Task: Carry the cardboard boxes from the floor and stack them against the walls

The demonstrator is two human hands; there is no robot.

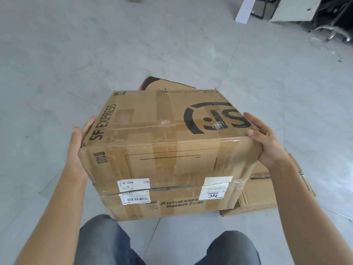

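Observation:
A taped brown cardboard box [168, 150] printed "SF EXPRESS" with a black SF logo fills the middle of the view, tilted towards me. My left hand [79, 148] presses flat against its left side with straight fingers. My right hand [267, 142] presses against its right side, thumb on the top edge. White shipping labels are stuck on its near face. A second cardboard box [267, 190] lies on the floor behind and to the right of it, mostly hidden. Another cardboard flap [162, 84] shows just beyond the far edge.
Grey tiled floor [95, 54] spreads all around. At the far right top stand a white panel [244, 10], a black metal frame [263, 8] and chair legs [328, 33]. My knees in grey trousers [107, 243] are at the bottom of the view.

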